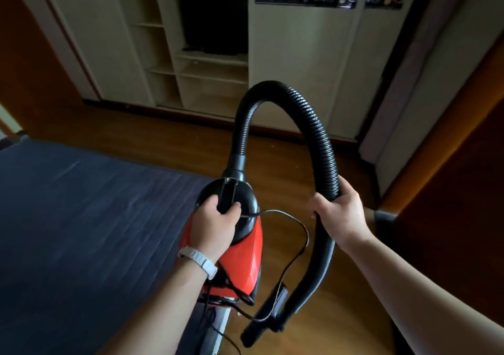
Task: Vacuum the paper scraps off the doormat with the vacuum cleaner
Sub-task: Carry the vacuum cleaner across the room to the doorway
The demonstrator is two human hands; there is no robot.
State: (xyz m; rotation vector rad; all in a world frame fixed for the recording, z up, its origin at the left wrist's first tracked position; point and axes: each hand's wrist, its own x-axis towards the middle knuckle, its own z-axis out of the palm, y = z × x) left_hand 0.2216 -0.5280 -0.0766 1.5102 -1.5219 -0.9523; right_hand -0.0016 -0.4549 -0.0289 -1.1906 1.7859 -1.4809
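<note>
A red and black vacuum cleaner (pixel 245 256) hangs in front of me, above the edge of a dark blue mattress. My left hand (pixel 214 223) grips its black carry handle at the top. A ribbed black hose (pixel 308 109) arcs up from the body and comes down on the right. There my right hand (pixel 339 210) grips it where it joins the rigid black tube. The tube ends in a black nozzle (pixel 256 327) near the floor. A black power cord (pixel 297 234) loops loosely between body and tube. No doormat or paper scraps are in view.
The dark blue mattress (pixel 90 218) fills the left half. Wooden floor (pixel 278 153) runs ahead to a cream wardrobe wall (pixel 294 54) with open shelves and a dark screen (pixel 212 24). A brown door (pixel 458 191) stands at the right.
</note>
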